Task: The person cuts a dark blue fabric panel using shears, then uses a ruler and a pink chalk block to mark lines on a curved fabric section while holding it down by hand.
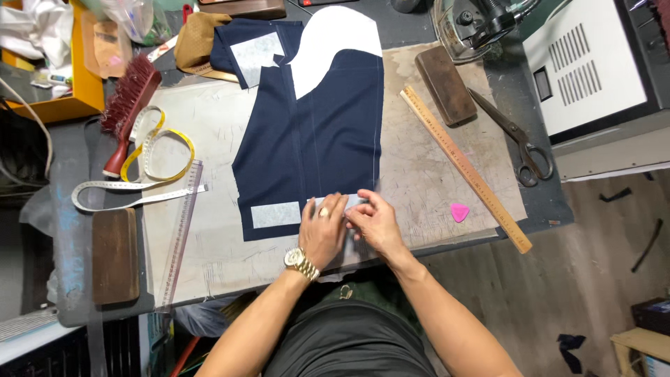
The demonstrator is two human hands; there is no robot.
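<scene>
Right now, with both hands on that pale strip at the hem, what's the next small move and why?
Probably smooth the pale strip flat toward the right edge of the navy cloth: the left hand and right hand both press it there, and a matching patch already lies flat.

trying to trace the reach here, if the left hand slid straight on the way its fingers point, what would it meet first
The left hand points up the table along the navy fabric; it would likely meet only more of that cloth before the white pattern piece.
</scene>
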